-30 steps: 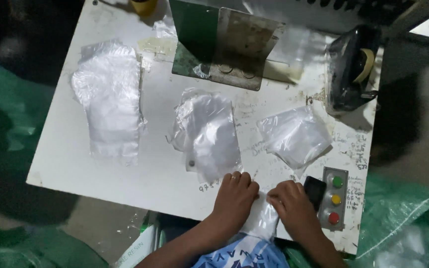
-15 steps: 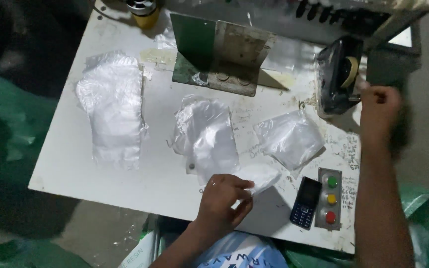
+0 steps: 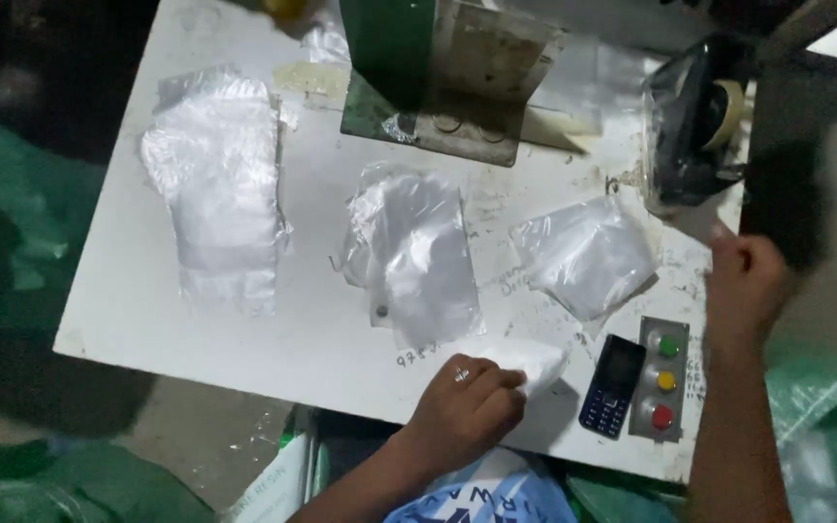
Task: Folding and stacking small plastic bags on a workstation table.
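Item: my left hand (image 3: 462,412) pins a small white packet (image 3: 533,363) flat on the worktop (image 3: 312,320), steadying it, while my right hand (image 3: 743,286) pinches tape by the dispenser (image 3: 695,126).

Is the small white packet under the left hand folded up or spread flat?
Folded. The white packet shows as a compact wad pinned by the left hand at the table's near edge, unlike the spread clear bags.

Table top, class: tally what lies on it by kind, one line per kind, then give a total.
Clear plastic bag piles: 3
Folded white packet under the left hand: 1
Mobile phone: 1
Three-button panel: 1
Tape dispenser: 1
Total: 7
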